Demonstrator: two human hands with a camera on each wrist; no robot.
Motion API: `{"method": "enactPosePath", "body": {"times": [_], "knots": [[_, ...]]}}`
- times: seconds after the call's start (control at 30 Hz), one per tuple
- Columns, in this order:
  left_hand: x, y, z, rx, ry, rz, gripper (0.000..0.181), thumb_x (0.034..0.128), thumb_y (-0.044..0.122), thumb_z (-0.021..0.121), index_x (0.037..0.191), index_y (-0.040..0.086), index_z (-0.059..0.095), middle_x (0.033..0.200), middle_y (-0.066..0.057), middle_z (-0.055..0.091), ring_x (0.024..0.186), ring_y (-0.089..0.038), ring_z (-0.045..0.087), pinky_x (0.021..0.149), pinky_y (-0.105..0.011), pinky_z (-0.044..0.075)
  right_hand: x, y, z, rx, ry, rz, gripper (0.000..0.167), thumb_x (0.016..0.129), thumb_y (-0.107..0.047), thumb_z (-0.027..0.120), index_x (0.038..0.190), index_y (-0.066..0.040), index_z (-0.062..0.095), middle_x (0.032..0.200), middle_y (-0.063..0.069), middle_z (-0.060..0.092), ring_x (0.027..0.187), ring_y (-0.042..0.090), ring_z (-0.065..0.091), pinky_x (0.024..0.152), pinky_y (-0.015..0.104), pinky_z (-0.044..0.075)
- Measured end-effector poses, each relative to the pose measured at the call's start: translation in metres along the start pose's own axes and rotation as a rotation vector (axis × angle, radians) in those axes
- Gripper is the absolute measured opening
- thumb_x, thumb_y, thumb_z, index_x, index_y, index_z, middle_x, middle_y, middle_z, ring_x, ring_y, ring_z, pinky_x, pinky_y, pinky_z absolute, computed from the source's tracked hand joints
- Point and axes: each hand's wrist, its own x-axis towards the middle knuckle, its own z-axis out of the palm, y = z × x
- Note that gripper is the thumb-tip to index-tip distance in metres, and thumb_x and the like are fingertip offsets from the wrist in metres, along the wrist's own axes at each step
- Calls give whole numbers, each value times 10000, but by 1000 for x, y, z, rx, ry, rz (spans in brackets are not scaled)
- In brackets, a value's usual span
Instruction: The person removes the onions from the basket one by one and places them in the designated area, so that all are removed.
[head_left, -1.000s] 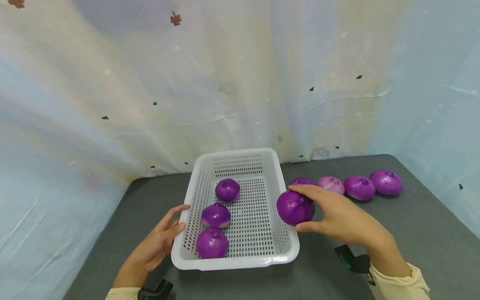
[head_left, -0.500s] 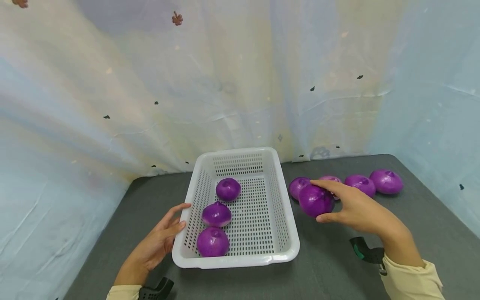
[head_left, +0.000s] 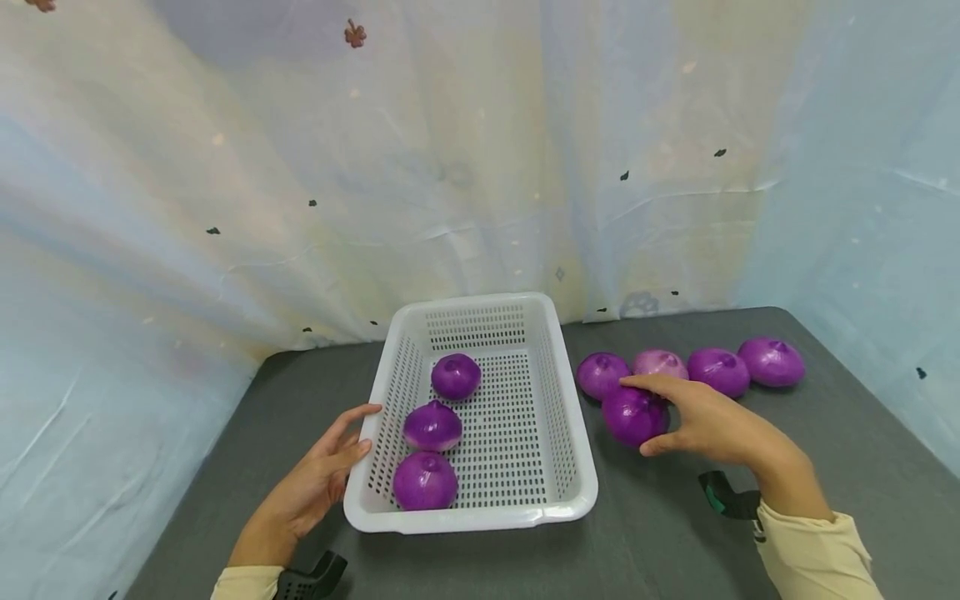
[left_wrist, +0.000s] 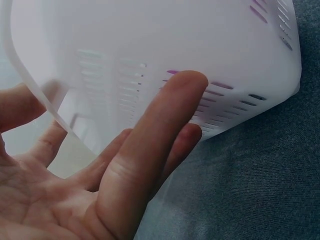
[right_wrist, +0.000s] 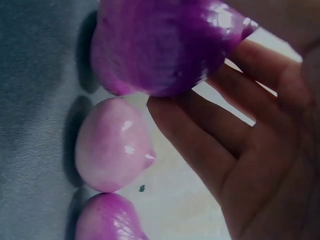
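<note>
My right hand [head_left: 705, 425] holds a glossy dark purple onion [head_left: 632, 416] between thumb and fingers, to the right of the basket and just in front of the row of onions. Whether it touches the table, I cannot tell. In the right wrist view the held onion [right_wrist: 165, 45] hides part of another behind it. My left hand [head_left: 311, 487] grips the left rim of a white plastic basket [head_left: 480, 522]; the left wrist view shows fingers along its outer wall. Inside the basket, along its left side, lie three purple onions: a far one [head_left: 456, 377], a middle one [head_left: 432, 426] and a near one [head_left: 425, 482].
Right of the basket, on the dark grey table [head_left: 540, 567], runs a row of onions: a purple one [head_left: 603, 375], a pale pink one [head_left: 660, 364], then two more purple ones. A patterned curtain [head_left: 480, 167] hangs behind the table's far edge.
My right hand has carried its onion rightward from above the basket's right rim, then slightly lower beside the row. My left hand and the basket have stayed in place.
</note>
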Motion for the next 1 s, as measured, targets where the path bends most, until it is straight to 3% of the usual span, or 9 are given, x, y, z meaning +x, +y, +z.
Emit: {"method": "enactPosePath", "body": {"times": [0.2,0.43,0.73,1.0], "knots": [[0,1,0,10,-4,-1,544,1068,245,463,1547,297,209,1504,-42,362,1185,-224,635,875,-482,564,4,8,10,12,-35,1,807,720,-316,882,1432,-172,530,1450,144,540,1301,378,533,1029,601,423],[0,1,1,3,-13,5,547,1070,239,458,1552,283,203,1446,21,427,1177,-202,640,874,-446,567,9,15,19,11,-53,-20,809,688,-310,902,1401,-152,556,1409,115,578,1274,333,546,1034,575,427],[0,1,2,1,10,-10,546,1069,238,460,1550,287,207,1480,-28,381,1185,-220,630,879,-468,562,11,19,26,35,-68,-33,828,677,-329,905,1400,-134,553,1417,150,566,1289,364,530,1043,596,409],[-1,2,2,3,-5,-4,549,1074,237,447,1556,283,191,1476,-3,377,1201,-197,616,893,-454,555,13,19,28,47,-33,-49,813,688,-305,902,1397,-118,551,1432,172,539,1317,414,498,1049,621,391]]}}
